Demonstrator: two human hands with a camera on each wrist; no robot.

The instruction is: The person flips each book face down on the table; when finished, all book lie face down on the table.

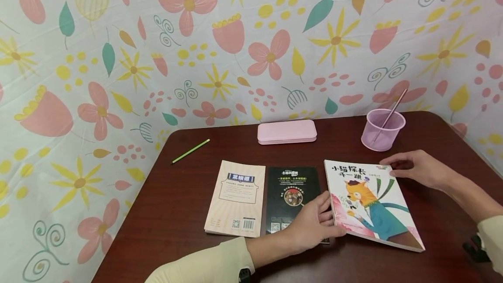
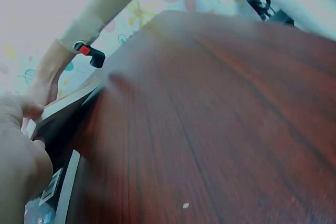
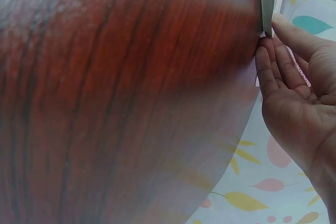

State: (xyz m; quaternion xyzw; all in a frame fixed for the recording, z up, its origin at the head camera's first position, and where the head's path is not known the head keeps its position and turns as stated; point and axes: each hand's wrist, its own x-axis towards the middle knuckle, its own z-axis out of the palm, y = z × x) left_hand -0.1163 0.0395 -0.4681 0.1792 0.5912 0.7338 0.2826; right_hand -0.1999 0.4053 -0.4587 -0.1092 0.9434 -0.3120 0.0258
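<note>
A white picture book (image 1: 377, 213) with an orange cat in a blue coat on its cover is held between both hands, slightly above the table. My left hand (image 1: 308, 227) pinches its lower left edge, thumb on the cover and fingers beneath. At the upper right corner, my right hand (image 1: 422, 168) pinches it between thumb and fingers. In the left wrist view the book (image 2: 68, 100) appears tilted, with a gap below it. To its left lies a black-covered book (image 1: 284, 204), partly hidden by my left hand. A beige book (image 1: 239, 200) lies beside that one.
A pink pencil case (image 1: 287, 132) lies at the back of the dark wooden table (image 1: 173, 230). A pink cup (image 1: 377, 136) with a pencil in it stands at the back right. At the back left lies a green pencil (image 1: 191, 151). Flowered cloth (image 1: 129, 25) hangs behind.
</note>
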